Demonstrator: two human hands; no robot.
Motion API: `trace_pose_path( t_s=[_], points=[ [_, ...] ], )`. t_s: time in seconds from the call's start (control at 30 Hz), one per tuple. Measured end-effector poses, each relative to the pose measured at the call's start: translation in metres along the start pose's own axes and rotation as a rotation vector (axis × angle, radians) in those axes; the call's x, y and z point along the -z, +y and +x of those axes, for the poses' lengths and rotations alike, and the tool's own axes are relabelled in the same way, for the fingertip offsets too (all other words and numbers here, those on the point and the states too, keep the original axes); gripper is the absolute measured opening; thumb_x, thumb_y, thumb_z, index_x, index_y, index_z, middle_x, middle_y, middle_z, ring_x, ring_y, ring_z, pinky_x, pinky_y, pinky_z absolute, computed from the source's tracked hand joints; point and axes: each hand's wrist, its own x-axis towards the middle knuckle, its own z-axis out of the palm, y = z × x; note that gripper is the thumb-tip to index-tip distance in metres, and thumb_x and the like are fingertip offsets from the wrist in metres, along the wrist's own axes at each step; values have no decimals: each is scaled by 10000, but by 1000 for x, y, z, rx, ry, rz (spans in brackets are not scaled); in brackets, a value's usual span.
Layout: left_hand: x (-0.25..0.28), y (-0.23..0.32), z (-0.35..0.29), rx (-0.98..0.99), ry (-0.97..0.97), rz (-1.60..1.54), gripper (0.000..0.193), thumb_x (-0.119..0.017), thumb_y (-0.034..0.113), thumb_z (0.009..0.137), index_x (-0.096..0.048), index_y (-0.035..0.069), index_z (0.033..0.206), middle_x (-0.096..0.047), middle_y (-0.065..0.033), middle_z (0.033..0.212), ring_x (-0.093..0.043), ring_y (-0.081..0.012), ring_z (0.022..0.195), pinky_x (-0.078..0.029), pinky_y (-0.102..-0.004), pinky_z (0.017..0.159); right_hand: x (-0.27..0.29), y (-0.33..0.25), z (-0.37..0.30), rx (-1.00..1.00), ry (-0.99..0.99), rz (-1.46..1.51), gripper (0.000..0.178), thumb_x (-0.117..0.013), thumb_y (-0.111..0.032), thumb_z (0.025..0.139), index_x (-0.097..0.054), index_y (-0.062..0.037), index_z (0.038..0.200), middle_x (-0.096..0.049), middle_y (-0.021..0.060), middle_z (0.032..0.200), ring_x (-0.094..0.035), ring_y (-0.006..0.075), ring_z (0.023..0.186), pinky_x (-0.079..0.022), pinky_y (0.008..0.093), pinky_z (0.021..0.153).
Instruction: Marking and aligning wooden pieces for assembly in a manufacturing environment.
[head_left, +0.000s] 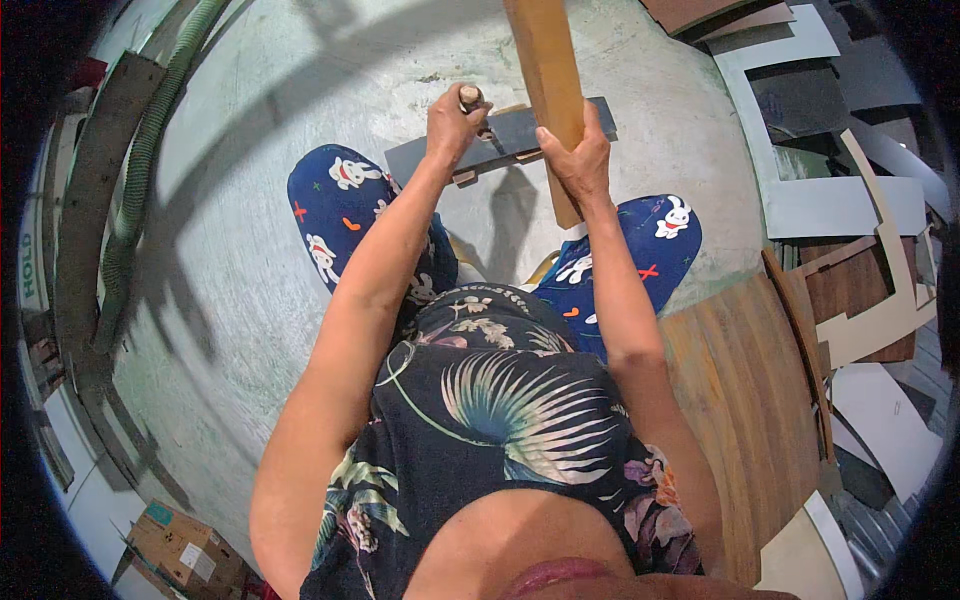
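Note:
My left hand (456, 128) is closed around the round wooden handle of a chisel (470, 95), held upright. Its lower end meets a dark grey board (425, 156), which lies crosswise on the floor in front of me with pieces of wood under it. My right hand (582, 165) grips a thick, yellowish-brown wooden bar (550, 75) near its lower end. The bar rises past the top edge of the view and hides part of the board's right side. My knees are spread on either side below the board.
A brown wood-grain panel (745, 400) lies to my right. Beyond it are piled white and brown board offcuts (850, 205). Along the left run a ribbed green hose (135, 200) and a long dark beam (85, 220). A cardboard box (185, 550) stands at the lower left.

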Motion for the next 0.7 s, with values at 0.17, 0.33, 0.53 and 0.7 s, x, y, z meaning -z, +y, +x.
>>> trace_pose_path(
  t_s=[0.17, 0.33, 0.53, 0.7],
  points=[
    [-1, 2, -2, -12, 35, 30, 325, -800, 201, 754, -644, 16, 970, -696, -184, 896, -684, -336, 839, -532, -405, 738, 0, 3, 1, 24, 36, -25, 630, -769, -243, 745, -508, -29, 1277, -673, 195, 1094, -670, 338, 1007, -519, 414, 875],
    [-4, 2, -4, -30, 28, 30, 335, -805, 197, 752, -643, 17, 983, -695, -186, 909, -684, -337, 849, -532, -404, 737, -5, 2, -1, 23, -13, -50, 648, -763, -259, 742, -500, -43, 1294, -664, 206, 1111, -660, 362, 1028, -516, 430, 883],
    [-7, 3, -8, -42, 35, 73, 349, -815, 193, 744, -640, 26, 995, -693, -185, 906, -683, -345, 851, -532, -404, 739, -3, -2, -2, 49, -29, -52, 673, -761, -269, 741, -488, -45, 1314, -661, 202, 1123, -656, 369, 1037, -515, 433, 890],
    [-8, 0, -9, -7, 9, 32, 346, -810, 194, 747, -632, 20, 988, -690, -187, 908, -680, -349, 861, -530, -410, 750, -4, -2, -2, 35, -26, -50, 675, -765, -266, 739, -492, -45, 1315, -661, 202, 1128, -656, 365, 1041, -514, 431, 892]
  ],
)
